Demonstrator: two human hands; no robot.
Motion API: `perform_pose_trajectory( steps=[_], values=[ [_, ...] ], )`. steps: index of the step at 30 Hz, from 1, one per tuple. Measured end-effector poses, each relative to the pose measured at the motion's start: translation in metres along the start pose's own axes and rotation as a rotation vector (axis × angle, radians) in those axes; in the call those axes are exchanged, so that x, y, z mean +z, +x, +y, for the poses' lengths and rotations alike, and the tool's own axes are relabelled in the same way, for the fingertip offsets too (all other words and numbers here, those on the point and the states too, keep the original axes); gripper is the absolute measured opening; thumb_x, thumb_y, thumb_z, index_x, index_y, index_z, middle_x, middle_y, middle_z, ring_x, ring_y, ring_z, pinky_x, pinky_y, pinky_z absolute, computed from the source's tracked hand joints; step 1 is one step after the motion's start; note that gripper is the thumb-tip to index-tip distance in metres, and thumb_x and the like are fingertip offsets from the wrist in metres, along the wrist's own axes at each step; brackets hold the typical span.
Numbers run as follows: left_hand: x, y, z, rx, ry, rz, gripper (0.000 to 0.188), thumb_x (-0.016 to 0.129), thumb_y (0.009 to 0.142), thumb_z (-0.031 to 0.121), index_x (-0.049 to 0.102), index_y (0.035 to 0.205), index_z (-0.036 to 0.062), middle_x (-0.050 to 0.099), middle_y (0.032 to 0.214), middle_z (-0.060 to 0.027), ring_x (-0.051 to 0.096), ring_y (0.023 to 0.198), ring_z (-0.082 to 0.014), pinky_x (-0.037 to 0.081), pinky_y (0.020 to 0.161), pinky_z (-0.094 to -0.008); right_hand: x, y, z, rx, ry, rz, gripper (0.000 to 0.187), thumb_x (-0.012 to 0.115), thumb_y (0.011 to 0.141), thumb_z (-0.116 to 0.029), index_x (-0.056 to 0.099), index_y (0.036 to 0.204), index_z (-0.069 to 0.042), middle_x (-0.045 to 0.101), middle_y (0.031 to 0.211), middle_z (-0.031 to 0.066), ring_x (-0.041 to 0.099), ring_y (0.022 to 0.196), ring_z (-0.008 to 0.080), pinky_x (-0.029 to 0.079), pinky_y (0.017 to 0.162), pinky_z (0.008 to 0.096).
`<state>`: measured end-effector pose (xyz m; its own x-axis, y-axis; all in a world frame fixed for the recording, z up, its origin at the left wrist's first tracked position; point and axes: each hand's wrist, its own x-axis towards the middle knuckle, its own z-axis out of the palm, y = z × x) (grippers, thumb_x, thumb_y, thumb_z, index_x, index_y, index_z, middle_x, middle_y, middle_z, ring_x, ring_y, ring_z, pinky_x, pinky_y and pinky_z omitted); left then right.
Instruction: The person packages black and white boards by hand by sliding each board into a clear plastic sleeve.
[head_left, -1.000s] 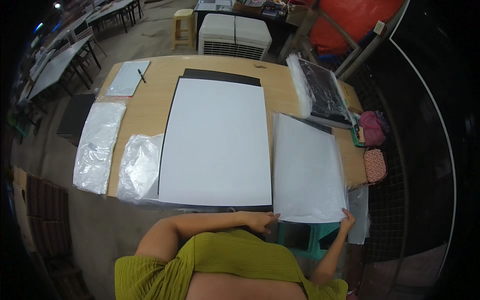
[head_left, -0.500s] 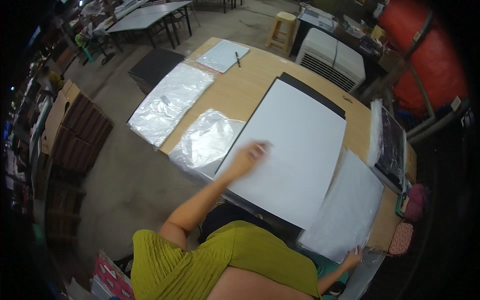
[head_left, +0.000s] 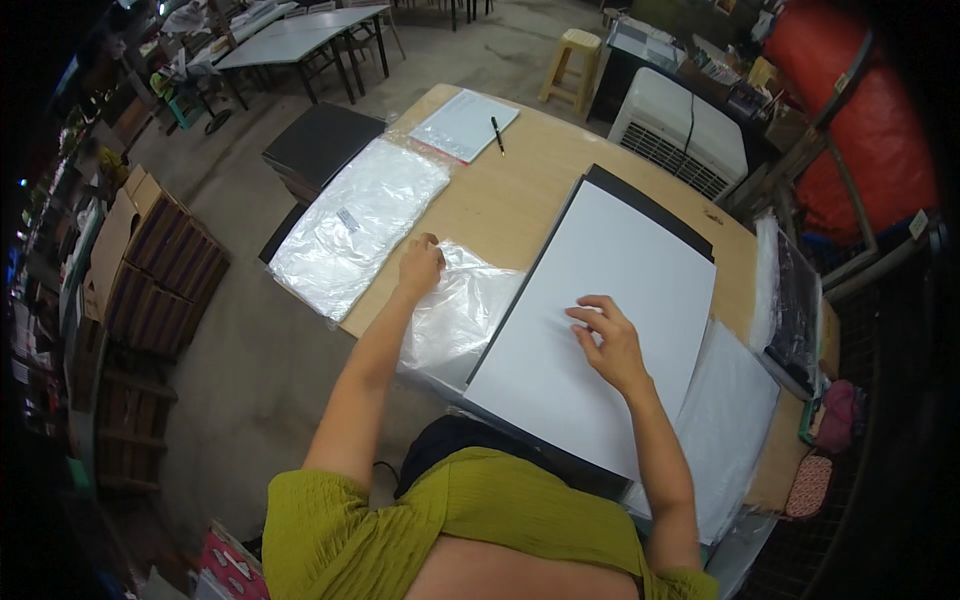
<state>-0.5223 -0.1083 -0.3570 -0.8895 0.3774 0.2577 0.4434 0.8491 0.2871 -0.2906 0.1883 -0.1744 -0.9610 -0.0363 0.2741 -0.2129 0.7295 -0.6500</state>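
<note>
A large white sheet (head_left: 600,270) lies on a slightly larger black board (head_left: 690,232), whose dark edge shows along the far side and the left. Over the middle of the sheet is my right hand (head_left: 612,345), its fingers apart and bent, holding nothing. My left hand (head_left: 424,264) is at the far left corner of a thin clear plastic bag (head_left: 465,305), fingers curled together on its edge; the exact grip is partly hidden. This bag lies flat beside the board's left edge. To the right, another clear-wrapped white sheet (head_left: 730,410) lies partly under my right forearm.
A stack of clear plastic bags (head_left: 360,225) covers the left edge of the wooden table (head_left: 540,145). Farther back lie a white pad (head_left: 465,125) and a black pen (head_left: 498,137). A wrapped dark panel (head_left: 788,305) leans at the right, near a pink patterned pouch (head_left: 808,487).
My right hand has come from the wrapped sheet at the lower right to above the white sheet. My left hand has moved from the white sheet leftward to the plastic bag. The view has shifted slightly.
</note>
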Motion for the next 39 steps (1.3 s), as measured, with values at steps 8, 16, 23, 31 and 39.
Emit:
perform_pose_trajectory(
  steps=[8, 16, 23, 31, 39],
  values=[
    [0.015, -0.023, 0.014, 0.413, -0.211, 0.206, 0.012, 0.068, 0.077, 0.009, 0.063, 0.088, 0.0103, 0.061, 0.109, -0.0077, 0.061, 0.094, -0.0274, 0.049, 0.078, -0.0401, 0.061, 0.063, -0.029, -0.118, 0.017, -0.126, 0.017, 0.065, 0.083, -0.013, 0.067, 0.100, -0.012, 0.061, 0.105, 0.0063, 0.065, 0.073, 0.0208, 0.052, 0.066, 0.0329],
    [-0.024, 0.022, -0.003, 0.120, -0.486, 0.281, 0.020, 0.066, 0.076, 0.001, 0.055, 0.092, 0.0061, 0.063, 0.077, -0.0106, 0.062, 0.066, -0.0324, 0.048, 0.061, -0.0397, 0.076, 0.030, -0.021, 0.066, 0.083, -0.120, 0.018, 0.066, 0.082, -0.013, 0.068, 0.100, -0.011, 0.063, 0.098, 0.0065, 0.062, 0.068, 0.0200, 0.051, 0.065, 0.0312],
    [-0.035, 0.024, 0.004, 0.048, -0.555, 0.436, 0.052, 0.073, 0.073, 0.015, 0.054, 0.121, 0.0080, 0.056, 0.118, -0.0155, 0.051, 0.111, -0.0305, 0.042, 0.092, -0.0387, 0.061, 0.024, -0.019, 0.158, 0.104, -0.067, 0.020, 0.066, 0.082, -0.008, 0.068, 0.101, -0.007, 0.064, 0.097, 0.0086, 0.061, 0.073, 0.0189, 0.051, 0.066, 0.0286],
    [-0.035, 0.007, 0.028, 0.122, -0.597, -0.583, 0.061, 0.077, 0.072, 0.034, 0.054, 0.122, 0.0078, 0.061, 0.114, -0.0203, 0.059, 0.107, -0.0298, 0.047, 0.088, -0.0354, 0.058, 0.023, -0.023, 0.092, 0.067, -0.151, 0.019, 0.066, 0.082, -0.009, 0.068, 0.101, -0.009, 0.064, 0.092, 0.0080, 0.061, 0.069, 0.0201, 0.049, 0.064, 0.0297],
    [-0.067, 0.105, -0.041, -0.403, -0.340, 0.332, 0.028, 0.062, 0.076, 0.006, 0.058, 0.104, 0.0062, 0.065, 0.088, -0.0125, 0.065, 0.080, -0.0316, 0.049, 0.072, -0.0415, 0.046, 0.012, -0.027, 0.108, 0.069, -0.155, 0.020, 0.067, 0.082, -0.010, 0.068, 0.102, -0.007, 0.064, 0.089, 0.0092, 0.061, 0.070, 0.0202, 0.050, 0.065, 0.0298]
  ],
)
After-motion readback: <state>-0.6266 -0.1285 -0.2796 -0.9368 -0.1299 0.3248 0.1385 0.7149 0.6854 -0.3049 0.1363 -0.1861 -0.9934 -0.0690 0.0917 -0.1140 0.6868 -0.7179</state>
